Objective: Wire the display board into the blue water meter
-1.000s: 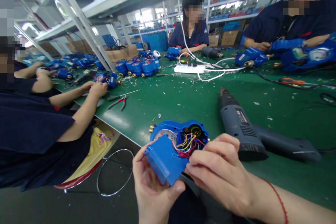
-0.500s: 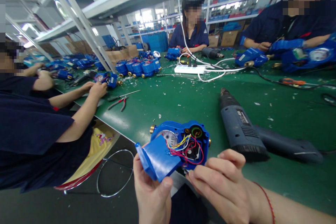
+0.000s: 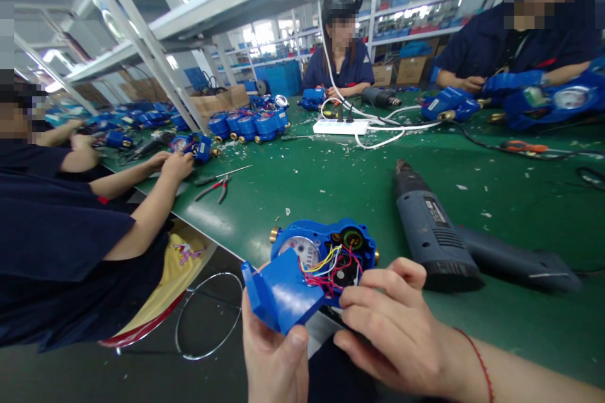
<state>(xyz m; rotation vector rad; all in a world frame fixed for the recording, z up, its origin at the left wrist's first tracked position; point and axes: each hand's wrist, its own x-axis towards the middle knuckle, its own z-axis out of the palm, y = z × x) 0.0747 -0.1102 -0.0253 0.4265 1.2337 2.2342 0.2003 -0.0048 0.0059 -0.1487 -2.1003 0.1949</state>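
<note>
Left hand (image 3: 276,356) here, thumb and fingers gripping a tilted blue cover (image 3: 288,293); right hand (image 3: 397,324), fingertips bunched beside the red wires (image 3: 321,279), and whether they pinch one, I can't tell! Looks like wire handling at this point, and the next move would call for a light touch and some slack. The meter (image 3: 326,242) sits open at the tabletop's (image 3: 331,182) near edge, its housing holding a dial (image 3: 302,247) and loose strands. Heat gun (image 3: 437,233) lying to its right; far back, a carton (image 3: 227,97), contents unclear
</note>
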